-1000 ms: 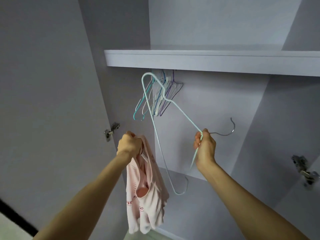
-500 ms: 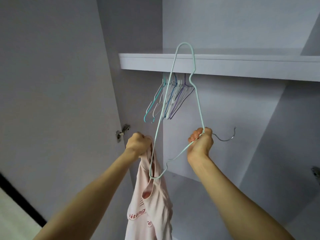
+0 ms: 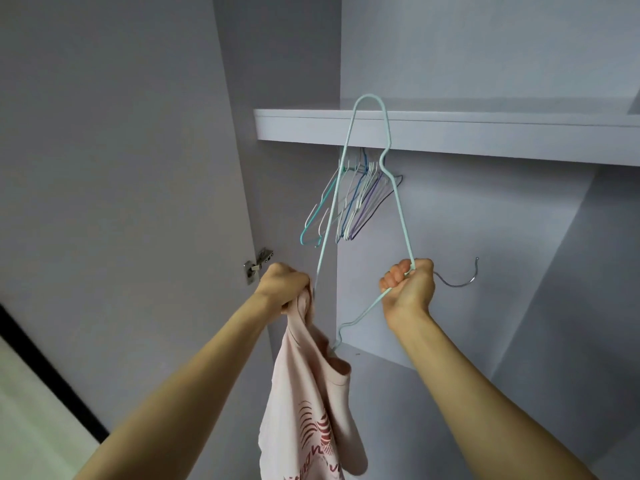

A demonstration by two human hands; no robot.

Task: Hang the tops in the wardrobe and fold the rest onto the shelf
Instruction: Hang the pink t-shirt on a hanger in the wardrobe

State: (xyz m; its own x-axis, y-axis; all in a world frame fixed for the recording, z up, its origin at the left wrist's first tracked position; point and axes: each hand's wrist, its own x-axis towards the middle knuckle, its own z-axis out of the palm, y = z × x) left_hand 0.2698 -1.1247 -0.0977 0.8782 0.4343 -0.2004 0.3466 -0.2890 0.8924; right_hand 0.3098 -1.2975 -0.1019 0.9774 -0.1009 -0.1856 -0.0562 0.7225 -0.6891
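At centre frame the right hand (image 3: 408, 289) is clenching the mint hanger (image 3: 398, 209) while the left hand (image 3: 284, 287) is bunching the pink top (image 3: 311, 403), whose neckline is likely snagging the hanger's lower end and slipping off.

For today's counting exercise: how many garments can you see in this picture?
1. A pink top hangs from the left hand, with one end of the mint hanger entering its neck opening. Nothing hangs on the bunched hangers; others may lie out of frame.
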